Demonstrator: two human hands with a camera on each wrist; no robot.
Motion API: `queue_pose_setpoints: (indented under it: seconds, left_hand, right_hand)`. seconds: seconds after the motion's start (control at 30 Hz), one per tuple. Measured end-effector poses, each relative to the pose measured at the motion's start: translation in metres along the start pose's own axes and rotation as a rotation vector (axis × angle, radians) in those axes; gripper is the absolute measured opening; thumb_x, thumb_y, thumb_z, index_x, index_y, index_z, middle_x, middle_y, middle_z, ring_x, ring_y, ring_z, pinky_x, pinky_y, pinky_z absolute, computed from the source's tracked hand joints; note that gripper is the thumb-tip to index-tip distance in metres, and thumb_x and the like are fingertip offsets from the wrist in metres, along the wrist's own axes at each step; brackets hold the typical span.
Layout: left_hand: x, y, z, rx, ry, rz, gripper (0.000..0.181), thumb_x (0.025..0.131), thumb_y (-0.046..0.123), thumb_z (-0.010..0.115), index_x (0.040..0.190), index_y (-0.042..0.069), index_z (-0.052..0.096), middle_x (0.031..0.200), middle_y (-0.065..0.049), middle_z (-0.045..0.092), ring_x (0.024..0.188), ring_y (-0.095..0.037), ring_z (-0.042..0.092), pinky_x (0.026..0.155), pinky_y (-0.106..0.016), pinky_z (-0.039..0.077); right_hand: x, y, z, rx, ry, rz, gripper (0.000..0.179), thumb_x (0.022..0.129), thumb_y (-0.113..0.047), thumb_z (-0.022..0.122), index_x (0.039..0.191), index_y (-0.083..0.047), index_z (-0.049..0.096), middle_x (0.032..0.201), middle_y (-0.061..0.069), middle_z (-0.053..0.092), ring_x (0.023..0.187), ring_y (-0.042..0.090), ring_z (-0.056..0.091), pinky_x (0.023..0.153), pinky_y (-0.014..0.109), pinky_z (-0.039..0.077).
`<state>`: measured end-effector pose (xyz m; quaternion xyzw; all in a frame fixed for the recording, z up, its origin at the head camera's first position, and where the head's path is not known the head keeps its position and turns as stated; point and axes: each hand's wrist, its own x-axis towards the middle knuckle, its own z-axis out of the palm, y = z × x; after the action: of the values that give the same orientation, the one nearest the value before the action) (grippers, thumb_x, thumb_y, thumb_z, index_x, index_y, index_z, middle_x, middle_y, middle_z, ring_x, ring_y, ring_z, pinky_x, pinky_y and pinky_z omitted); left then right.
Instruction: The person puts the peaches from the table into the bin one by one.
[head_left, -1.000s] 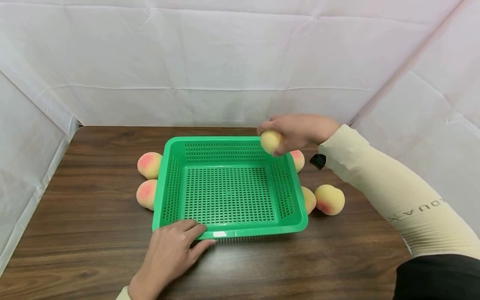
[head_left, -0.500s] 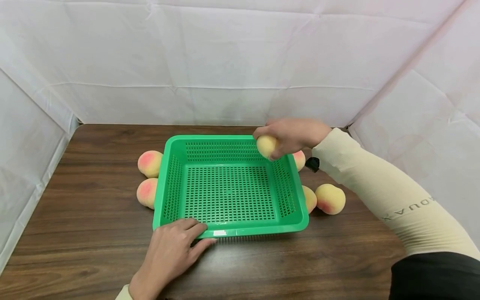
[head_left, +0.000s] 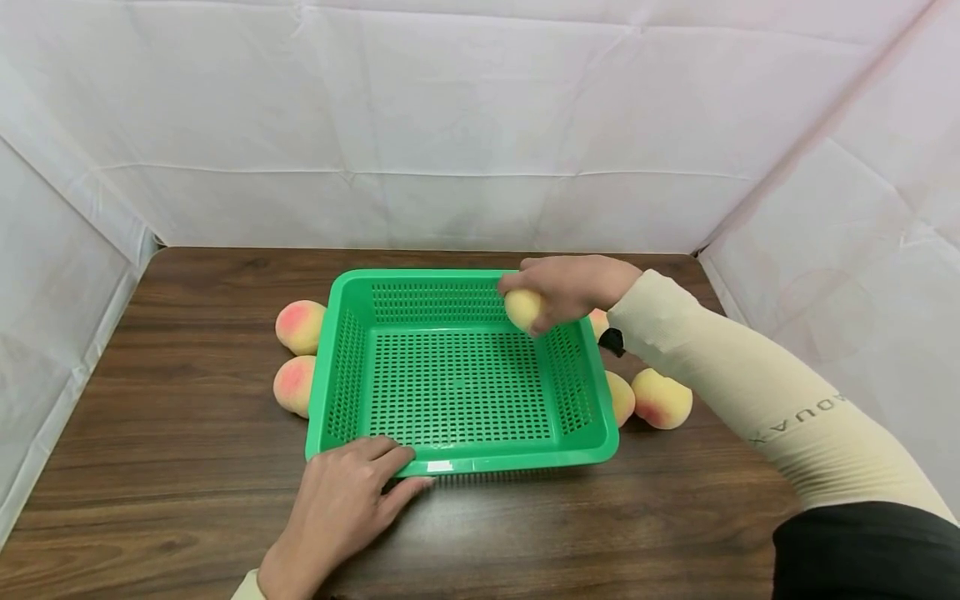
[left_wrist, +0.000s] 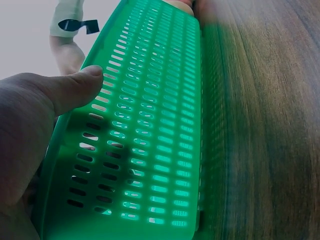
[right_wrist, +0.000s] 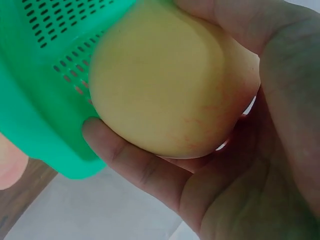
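A green plastic basket (head_left: 517,460) with slotted walls and floor stands on the table. My left hand (head_left: 341,504) grips its near rim toward the left corner, and the thumb (left_wrist: 80,90) presses the outer wall in the left wrist view. My right hand (head_left: 576,287) holds a yellow peach (head_left: 522,310) over the basket's far right corner. In the right wrist view, the fingers and thumb curl round that peach (right_wrist: 165,80), with the basket wall close behind it. Nothing lies on the basket's visible floor.
Two pink-and-yellow peaches (head_left: 300,327) sit against the basket's left side. On the right are one peach (head_left: 662,398), another peach (head_left: 620,400) partly behind the rim, and a third peach (head_left: 599,322) mostly hidden by the right wrist. White cloth walls (head_left: 465,125) surround the brown table (head_left: 150,433).
My right hand has moved a little left and nearer with the peach, from the far rim to over the basket's inside. My left hand stays on the near rim.
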<state>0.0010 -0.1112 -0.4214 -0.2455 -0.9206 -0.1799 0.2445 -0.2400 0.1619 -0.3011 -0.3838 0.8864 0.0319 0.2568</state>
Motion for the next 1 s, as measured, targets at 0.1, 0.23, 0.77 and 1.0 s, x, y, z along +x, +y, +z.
queue_pose_setpoints:
  seconds: [0.1,0.23,0.77,1.0]
  left_hand:
    - [0.000,0.000,0.000,-0.005,0.005,-0.002,0.031,0.080,0.048,0.080,0.073,0.023,0.062,0.066,0.012,0.054,0.059,-0.002,0.050,0.051,-0.018,0.039]
    - [-0.001,0.000,0.000,-0.012,0.015,-0.006,0.032,0.080,0.048,0.080,0.072,0.023,0.060,0.066,0.013,0.053,0.058,-0.001,0.047,0.050,-0.018,0.037]
    - [0.000,0.001,0.000,-0.008,0.015,-0.006,0.031,0.078,0.047,0.083,0.073,0.023,0.063,0.066,0.013,0.054,0.057,-0.001,0.045,0.050,-0.018,0.036]
    - [0.000,0.001,0.002,-0.009,0.026,-0.003,0.033,0.078,0.048,0.082,0.071,0.024,0.061,0.064,0.014,0.050,0.057,0.000,0.042,0.049,-0.017,0.033]
  right_hand:
    - [0.004,-0.002,0.005,-0.002,-0.006,-0.013,0.048,0.087,-0.028,0.081,0.129,-0.030,0.058,0.116,0.007,0.058,0.093,0.023,0.061,0.082,0.041,0.052]
    - [0.009,-0.004,0.011,-0.008,-0.021,-0.035,0.049,0.088,-0.026,0.080,0.131,-0.028,0.058,0.118,0.006,0.058,0.095,0.023,0.061,0.082,0.041,0.052]
    - [0.025,-0.008,0.022,-0.048,-0.078,-0.058,0.052,0.088,-0.027,0.080,0.135,-0.025,0.058,0.124,0.005,0.059,0.106,0.022,0.058,0.084,0.043,0.054]
    - [0.033,-0.011,0.027,-0.067,-0.099,-0.057,0.049,0.089,-0.026,0.080,0.133,-0.024,0.059,0.126,0.005,0.059,0.108,0.023,0.058,0.086,0.043,0.054]
